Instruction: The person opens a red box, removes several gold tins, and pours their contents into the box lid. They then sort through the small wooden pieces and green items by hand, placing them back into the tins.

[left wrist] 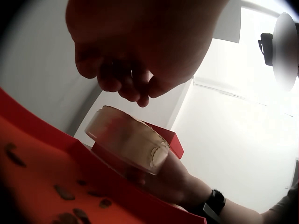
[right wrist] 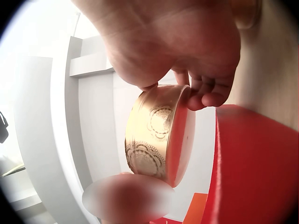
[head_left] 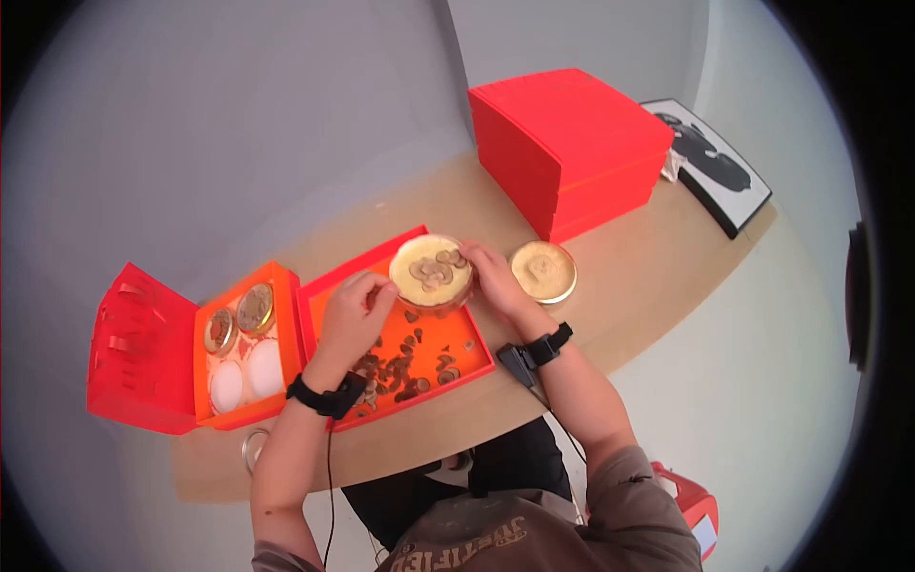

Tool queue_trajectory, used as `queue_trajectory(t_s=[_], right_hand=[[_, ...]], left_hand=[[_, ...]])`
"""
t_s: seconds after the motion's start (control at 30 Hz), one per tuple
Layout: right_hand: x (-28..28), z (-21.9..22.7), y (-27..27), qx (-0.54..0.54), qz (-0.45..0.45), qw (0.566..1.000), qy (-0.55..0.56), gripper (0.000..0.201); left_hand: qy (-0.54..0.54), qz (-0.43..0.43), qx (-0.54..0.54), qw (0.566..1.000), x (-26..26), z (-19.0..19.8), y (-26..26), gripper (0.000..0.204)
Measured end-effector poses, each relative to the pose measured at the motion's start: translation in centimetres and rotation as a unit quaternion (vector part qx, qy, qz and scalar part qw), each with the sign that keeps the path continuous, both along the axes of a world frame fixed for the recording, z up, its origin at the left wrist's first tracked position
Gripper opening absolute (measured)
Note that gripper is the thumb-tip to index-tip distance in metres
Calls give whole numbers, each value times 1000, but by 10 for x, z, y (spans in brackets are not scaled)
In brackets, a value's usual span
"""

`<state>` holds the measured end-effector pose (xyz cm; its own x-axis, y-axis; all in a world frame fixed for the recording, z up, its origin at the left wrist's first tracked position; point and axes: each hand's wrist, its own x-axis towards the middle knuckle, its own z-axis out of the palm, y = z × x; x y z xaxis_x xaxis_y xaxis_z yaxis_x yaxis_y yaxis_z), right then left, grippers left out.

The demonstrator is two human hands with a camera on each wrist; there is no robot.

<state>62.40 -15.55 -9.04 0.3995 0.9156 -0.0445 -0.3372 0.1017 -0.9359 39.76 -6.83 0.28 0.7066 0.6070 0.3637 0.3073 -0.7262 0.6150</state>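
My right hand holds a round clear tub by its right side, above the orange tray. A patterned gold band runs around its wall in the right wrist view. Several brown dried slices lie on the pale yellow surface at its top. At the tub's left rim is my left hand, thumb and fingertips drawn together. In the left wrist view its bunched fingers hang just above the tub; I cannot tell whether a slice is between them. More brown slices lie scattered over the red-edged orange tray.
Right of the tray stands another round gold-rimmed container. An open red case at left holds two tins and two white ovals. A large red box and framed picture stand behind. A clear ring-shaped piece lies near the front edge.
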Motion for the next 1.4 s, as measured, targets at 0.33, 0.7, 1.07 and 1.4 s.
queue_trajectory(t_s=[0.33,0.7,1.07,1.4], right_hand=[[-2,9,-1,-11,10,1000,-14,38],[-3,11,-2,-16,-10,1000,-4,40],[-2,7,0,-8,-10,1000,4,39],[-1,4,1,-7,-12,1000,2,41]], left_hand=[[365,-200,10,909,-22,-33,-27,31],[360,-170,79,914,-11,-38,-14,28],[338,-208,95,913,-5,-41,-24,24],[336,-248,43,907,-6,-43,-35,27]])
